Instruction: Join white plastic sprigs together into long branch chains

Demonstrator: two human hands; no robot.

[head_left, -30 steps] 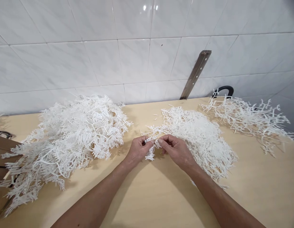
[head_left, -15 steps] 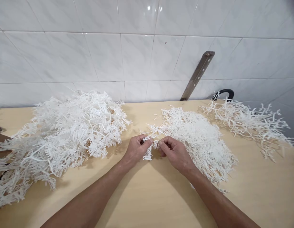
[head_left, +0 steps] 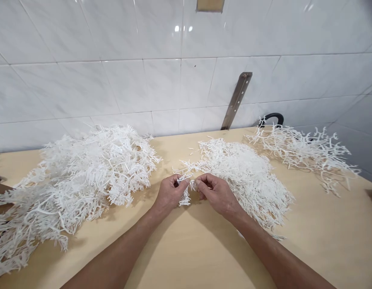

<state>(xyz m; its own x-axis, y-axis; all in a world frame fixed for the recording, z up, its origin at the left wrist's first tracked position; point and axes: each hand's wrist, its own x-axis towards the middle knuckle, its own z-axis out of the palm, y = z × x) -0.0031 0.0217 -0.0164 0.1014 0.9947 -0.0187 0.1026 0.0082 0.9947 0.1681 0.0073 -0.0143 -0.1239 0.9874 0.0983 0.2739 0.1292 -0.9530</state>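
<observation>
Both hands, left hand (head_left: 169, 194) and right hand (head_left: 216, 193), pinch 1 white plastic sprig (head_left: 186, 189) between them, its length hanging toward the surface (head_left: 192, 249).

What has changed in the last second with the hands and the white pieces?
Very little. Both hands, left hand and right hand, keep pinching the same white sprig between their fingers, close together above the table. The view shifted slightly. The left pile, middle pile and right pile lie as before.
</observation>
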